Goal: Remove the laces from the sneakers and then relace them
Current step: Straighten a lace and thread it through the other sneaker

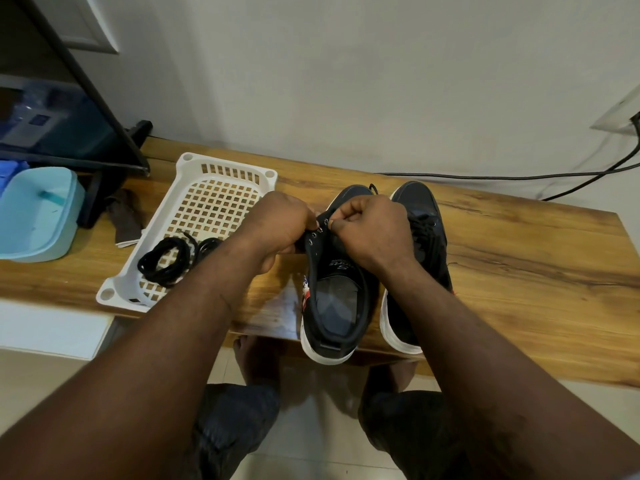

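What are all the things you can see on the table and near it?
held sneaker: 1, black with white sole, on the table, near eyelets empty
other sneaker: 1, black with white sole, to its right, laced
basket: 1, white plastic, left of the sneakers
loose shoelace: black coils, in the basket
box: 1, light blue, far left
cloth: 1, brown, between box and basket
cable: at least 1, black, along the wall
table: 1, wooden
left hand: 1, grips the held sneaker
right hand: 1, pinches at its eyelet edge
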The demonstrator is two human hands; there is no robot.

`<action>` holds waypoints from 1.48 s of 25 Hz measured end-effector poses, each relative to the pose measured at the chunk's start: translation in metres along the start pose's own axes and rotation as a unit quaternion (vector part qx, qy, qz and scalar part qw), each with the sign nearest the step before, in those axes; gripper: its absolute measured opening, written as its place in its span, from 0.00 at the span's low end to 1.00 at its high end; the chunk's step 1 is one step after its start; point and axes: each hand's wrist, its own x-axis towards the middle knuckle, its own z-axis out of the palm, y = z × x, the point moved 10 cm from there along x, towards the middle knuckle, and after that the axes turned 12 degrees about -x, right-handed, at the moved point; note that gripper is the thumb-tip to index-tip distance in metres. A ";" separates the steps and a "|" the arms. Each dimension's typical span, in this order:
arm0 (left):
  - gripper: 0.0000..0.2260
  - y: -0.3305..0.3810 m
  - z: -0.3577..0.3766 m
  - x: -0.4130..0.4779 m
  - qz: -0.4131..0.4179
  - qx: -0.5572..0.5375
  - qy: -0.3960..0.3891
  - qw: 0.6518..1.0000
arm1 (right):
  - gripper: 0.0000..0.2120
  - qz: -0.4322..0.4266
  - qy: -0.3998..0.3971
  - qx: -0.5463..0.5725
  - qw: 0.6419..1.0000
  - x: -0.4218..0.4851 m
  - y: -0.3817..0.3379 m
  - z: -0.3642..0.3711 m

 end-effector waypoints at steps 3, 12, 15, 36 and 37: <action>0.06 -0.004 0.000 -0.001 -0.014 -0.036 -0.021 0.999 | 0.11 -0.004 0.001 -0.004 1.000 0.002 0.000 0.001; 0.06 -0.005 -0.005 0.016 0.049 0.132 0.057 0.988 | 0.11 -0.012 -0.008 0.029 0.999 0.003 0.003 0.003; 0.08 0.005 -0.025 0.015 0.048 0.405 0.111 0.906 | 0.12 -0.032 -0.017 0.004 0.999 0.002 0.003 0.000; 0.04 0.027 -0.009 0.000 0.154 0.426 0.050 0.890 | 0.12 -0.035 0.010 0.048 0.998 0.004 0.018 -0.027; 0.03 0.030 0.001 -0.002 0.172 0.356 0.013 0.918 | 0.12 -0.034 0.016 0.054 0.998 0.004 0.019 -0.029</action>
